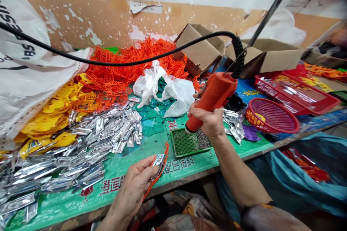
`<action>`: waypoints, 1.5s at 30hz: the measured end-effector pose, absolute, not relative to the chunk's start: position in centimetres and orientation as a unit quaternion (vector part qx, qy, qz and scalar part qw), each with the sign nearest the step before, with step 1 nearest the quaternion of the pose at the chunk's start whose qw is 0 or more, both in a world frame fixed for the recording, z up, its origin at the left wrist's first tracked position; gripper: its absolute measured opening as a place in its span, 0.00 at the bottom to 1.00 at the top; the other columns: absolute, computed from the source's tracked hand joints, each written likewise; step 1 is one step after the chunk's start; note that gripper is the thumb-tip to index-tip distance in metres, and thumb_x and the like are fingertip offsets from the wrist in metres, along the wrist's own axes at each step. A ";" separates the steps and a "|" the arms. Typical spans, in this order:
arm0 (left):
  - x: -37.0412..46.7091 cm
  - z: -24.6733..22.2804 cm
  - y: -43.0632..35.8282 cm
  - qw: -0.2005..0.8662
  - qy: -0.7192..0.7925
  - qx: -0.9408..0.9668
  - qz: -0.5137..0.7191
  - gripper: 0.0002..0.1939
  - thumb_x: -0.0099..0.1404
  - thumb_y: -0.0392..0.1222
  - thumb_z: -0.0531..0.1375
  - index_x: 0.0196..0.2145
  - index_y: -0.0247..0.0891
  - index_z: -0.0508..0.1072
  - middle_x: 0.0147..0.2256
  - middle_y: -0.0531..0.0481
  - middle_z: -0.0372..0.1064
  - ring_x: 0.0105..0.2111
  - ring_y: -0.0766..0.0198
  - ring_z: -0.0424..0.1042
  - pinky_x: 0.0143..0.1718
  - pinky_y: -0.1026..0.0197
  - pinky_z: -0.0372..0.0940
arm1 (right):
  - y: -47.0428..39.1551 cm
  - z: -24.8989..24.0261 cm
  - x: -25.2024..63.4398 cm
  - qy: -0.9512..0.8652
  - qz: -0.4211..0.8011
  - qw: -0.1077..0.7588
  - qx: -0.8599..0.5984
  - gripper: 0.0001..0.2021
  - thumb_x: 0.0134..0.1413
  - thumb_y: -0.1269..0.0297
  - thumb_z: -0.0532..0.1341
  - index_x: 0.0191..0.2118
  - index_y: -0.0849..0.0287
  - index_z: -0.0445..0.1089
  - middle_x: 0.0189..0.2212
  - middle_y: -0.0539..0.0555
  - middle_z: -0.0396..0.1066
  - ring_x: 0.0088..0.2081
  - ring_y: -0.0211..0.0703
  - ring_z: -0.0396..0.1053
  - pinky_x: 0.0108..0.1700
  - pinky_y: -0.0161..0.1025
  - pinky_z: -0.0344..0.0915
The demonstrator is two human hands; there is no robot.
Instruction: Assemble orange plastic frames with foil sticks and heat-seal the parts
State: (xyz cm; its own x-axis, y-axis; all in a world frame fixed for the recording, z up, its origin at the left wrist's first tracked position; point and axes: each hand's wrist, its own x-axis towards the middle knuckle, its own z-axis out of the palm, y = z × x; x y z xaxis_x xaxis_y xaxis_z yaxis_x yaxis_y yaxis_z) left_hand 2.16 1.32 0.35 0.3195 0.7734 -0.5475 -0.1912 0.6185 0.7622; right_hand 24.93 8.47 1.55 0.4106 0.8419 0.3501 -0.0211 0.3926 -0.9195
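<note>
My left hand (138, 178) pinches a silver metal plate (158, 166) together with a thin orange plastic strip (165, 160) near the table's front edge. Wrapped in my right hand (210, 119) is a red electric screwdriver (213, 97), tilted, its tip pointing down and left. That tip hovers over a green tray (187, 154) of small screws, whose left part shows a grid of holes. A black cable (151, 60) runs from the tool's top to the left.
Silver plates (114, 130) and yellow pieces (58, 106) are heaped at the left. Orange parts (130, 63), a white plastic bag (180, 95) and cardboard boxes (202, 45) lie behind. Red baskets (272, 115) stand right. A blue sack (282, 173) hangs below the table edge.
</note>
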 end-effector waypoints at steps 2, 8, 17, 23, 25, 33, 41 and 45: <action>2.2 0.4 1.3 0.751 0.495 0.301 0.317 0.11 0.46 0.42 0.71 0.30 0.38 0.83 0.18 0.56 0.65 0.21 0.72 0.57 0.25 0.70 0.58 | 8.5 1.5 24.9 -0.449 0.301 0.702 -0.464 0.11 0.38 0.65 0.70 0.30 0.58 0.69 0.30 0.51 0.69 0.29 0.42 0.67 0.31 0.42 0.68; 2.0 -0.1 1.3 0.750 0.495 0.307 0.313 0.12 0.47 0.42 0.70 0.32 0.37 0.83 0.19 0.56 0.65 0.20 0.73 0.55 0.21 0.71 0.55 | 8.6 1.4 24.9 -0.454 0.287 0.698 -0.474 0.10 0.40 0.64 0.69 0.30 0.60 0.70 0.31 0.52 0.69 0.30 0.43 0.67 0.32 0.43 0.68; 1.7 -0.8 1.2 0.756 0.490 0.298 0.314 0.11 0.50 0.41 0.69 0.34 0.38 0.82 0.25 0.53 0.73 0.21 0.73 0.59 0.24 0.71 0.57 | 8.6 1.5 24.7 -0.457 0.288 0.703 -0.462 0.11 0.39 0.66 0.69 0.31 0.59 0.68 0.31 0.51 0.68 0.29 0.41 0.67 0.31 0.43 0.68; 1.7 -1.0 1.0 0.754 0.493 0.301 0.312 0.11 0.51 0.40 0.69 0.35 0.38 0.82 0.24 0.53 0.74 0.26 0.69 0.66 0.29 0.70 0.61 | 8.4 1.6 24.5 -0.451 0.289 0.699 -0.474 0.10 0.39 0.65 0.68 0.30 0.58 0.69 0.29 0.50 0.68 0.27 0.41 0.67 0.30 0.42 0.68; 1.7 -1.0 1.0 0.754 0.495 0.295 0.316 0.12 0.50 0.40 0.69 0.35 0.38 0.82 0.29 0.51 0.77 0.27 0.68 0.67 0.30 0.69 0.62 | 8.3 1.6 24.4 -0.449 0.293 0.701 -0.471 0.10 0.39 0.65 0.68 0.30 0.58 0.70 0.27 0.49 0.69 0.26 0.40 0.66 0.30 0.42 0.68; 2.0 -0.7 1.1 0.754 0.493 0.296 0.318 0.12 0.49 0.40 0.69 0.35 0.37 0.83 0.29 0.50 0.76 0.26 0.69 0.65 0.29 0.68 0.58 | 8.2 1.5 24.4 -0.444 0.289 0.709 -0.465 0.11 0.38 0.62 0.71 0.29 0.58 0.70 0.26 0.48 0.70 0.26 0.41 0.68 0.31 0.42 0.68; 2.2 -1.3 1.0 0.760 0.470 0.314 0.320 0.13 0.52 0.38 0.67 0.37 0.36 0.82 0.32 0.49 0.78 0.30 0.66 0.68 0.35 0.67 0.58 | 7.1 5.1 24.3 -0.431 0.326 0.748 -0.385 0.10 0.38 0.70 0.69 0.31 0.57 0.70 0.23 0.47 0.70 0.21 0.41 0.67 0.27 0.41 0.66; 2.6 -1.4 1.0 0.755 0.466 0.319 0.333 0.12 0.50 0.38 0.66 0.35 0.34 0.82 0.32 0.49 0.78 0.29 0.67 0.66 0.33 0.67 0.57 | 5.2 7.4 22.8 -0.429 0.390 0.746 -0.329 0.07 0.41 0.71 0.67 0.30 0.57 0.70 0.21 0.48 0.69 0.22 0.42 0.67 0.29 0.41 0.65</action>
State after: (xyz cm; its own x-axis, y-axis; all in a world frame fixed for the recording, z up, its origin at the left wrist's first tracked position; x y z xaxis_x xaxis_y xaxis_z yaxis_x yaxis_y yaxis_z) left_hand 2.63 0.97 -1.40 0.3441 0.7998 -0.4918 -0.2048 0.5751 0.7920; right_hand 22.80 5.20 7.45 0.3289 0.8631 0.3833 -0.2990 0.4802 -0.8246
